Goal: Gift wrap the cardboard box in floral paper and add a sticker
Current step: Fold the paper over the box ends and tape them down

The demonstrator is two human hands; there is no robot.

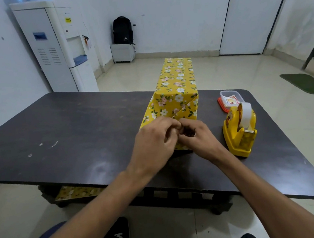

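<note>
The cardboard box [177, 97] lies lengthwise on the dark table [66, 128], right of centre, with its long axis running from near to far. The floral paper [178, 72] already covers its top and the sides in view. On the near end face the side flaps are folded in, their diagonal edges meeting in a crease just above the hands. So the step in hand looks like closing this near end.

The left hand [154, 140] and the right hand [196, 136] meet right at that end, knuckles up and fingers curled inward, fingertips bunched together. They seem to pinch something small between them, either the tip of the last flap or a bit of tape. The hands themselves hide it, so I cannot tell what, if anything, is gripped. A little paper shows just below them, at the box's near bottom edge.

A yellow tape dispenser [240, 135] stands just right of the right hand. Farther off on the right, a small clear container [229, 99] on a red lid holds what look like stickers.

By my reading, the next move calls for pressing the last flap flat against the end face and holding it there with one hand. The other hand would reach right for tape. The sticker is not yet on any face I can see.
</note>
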